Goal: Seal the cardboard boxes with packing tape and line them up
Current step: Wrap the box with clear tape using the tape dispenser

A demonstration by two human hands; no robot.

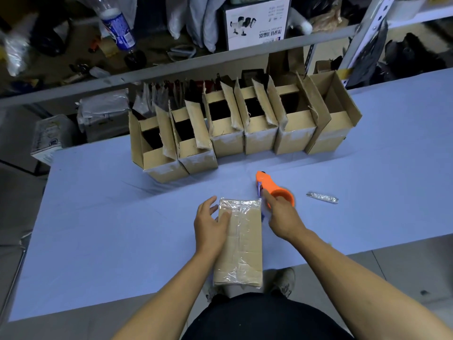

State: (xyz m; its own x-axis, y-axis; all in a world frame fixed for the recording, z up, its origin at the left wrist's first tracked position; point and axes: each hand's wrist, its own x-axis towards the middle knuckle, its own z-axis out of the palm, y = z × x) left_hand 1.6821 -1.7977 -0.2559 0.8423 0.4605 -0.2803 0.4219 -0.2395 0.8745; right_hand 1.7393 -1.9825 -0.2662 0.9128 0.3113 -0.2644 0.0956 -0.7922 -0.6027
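A closed cardboard box (241, 244) lies lengthwise at the table's near edge, with clear packing tape over its top and ends. My left hand (212, 223) rests on the box's left side, fingers spread and fairly straight. My right hand (282, 214) grips an orange tape dispenser (268, 186) just beyond the box's far right corner, index finger stretched along it. Behind, several open cardboard boxes (228, 128) stand side by side in a row, flaps up.
A blue cloth covers the table (98, 217). A small crumpled strip of tape (322, 198) lies right of the dispenser. Grey shelving (171, 67) with bottles, bags and a white printed box runs behind the row. A carton (49, 141) stands off the table's left corner.
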